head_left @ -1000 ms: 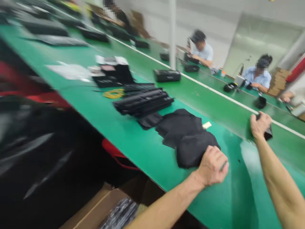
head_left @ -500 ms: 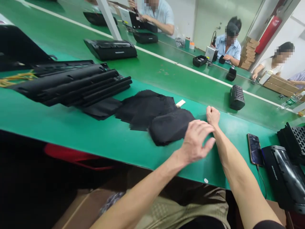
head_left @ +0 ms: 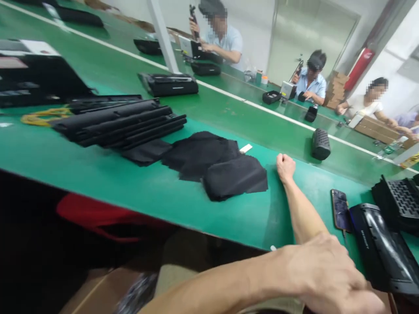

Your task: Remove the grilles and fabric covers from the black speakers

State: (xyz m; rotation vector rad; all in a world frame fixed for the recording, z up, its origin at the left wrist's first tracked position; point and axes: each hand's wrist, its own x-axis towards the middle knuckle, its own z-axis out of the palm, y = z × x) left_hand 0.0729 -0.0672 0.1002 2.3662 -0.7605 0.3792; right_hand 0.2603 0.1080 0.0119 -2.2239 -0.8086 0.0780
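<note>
Presently, my right grip (head_left: 286, 167) is clenched, nothing visible in it, just beside the black fabric pieces (head_left: 235, 174), which lie overlapping on the tabletop (head_left: 147, 192) to its left. My left grip (head_left: 337, 272) shows only its back, in front of my right forearm (head_left: 306, 209); its hold I cannot tell. Advisable, in my judgement: uncross the arms, and handle loose fabric singly, by the edge, without creasing.

Factory workshop: long green workbench (head_left: 157, 200), workers (head_left: 314, 87) lined along far side, black casings (head_left: 321, 146), stacked cartons (head_left: 336, 90).
</note>
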